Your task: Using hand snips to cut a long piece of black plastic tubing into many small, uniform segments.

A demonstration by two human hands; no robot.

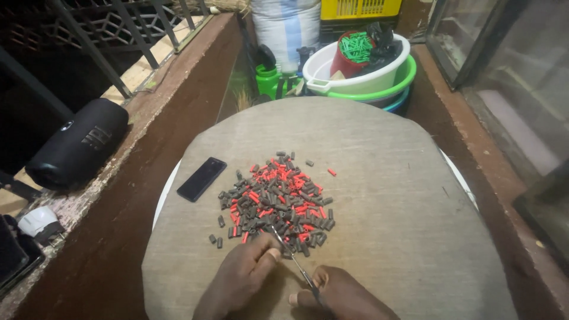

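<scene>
A heap of short tube pieces (275, 198), dark grey and red, lies just left of the frame's centre on a round table covered by a coarse grey-brown cloth (379, 195). The pieces are small, cylindrical and matt, with a few strays at the heap's lower left and one red piece off to its upper right. At the bottom centre, the left hand (240, 275) rests on the cloth with its fingertips bunched together at the heap's near edge, though whether they pinch a piece cannot be told. The right hand (344, 293) is closed around a thin metal tool (293, 261), likely tweezers or slim scissors, whose tip reaches into the heap.

Left of the heap a black smartphone (202, 178) lies flat on the cloth. Further left a worn reddish-brown ledge (136, 154) carries a black cylindrical speaker (77, 151), below a dark metal grille (118, 29) in the upper left. At the top centre, stacked plastic basins (370, 80), white over green, hold a red cup of green sticks (354, 50). Behind them stands a yellow crate (360, 8). Glass-panelled frames (504, 77) line the right edge.
</scene>
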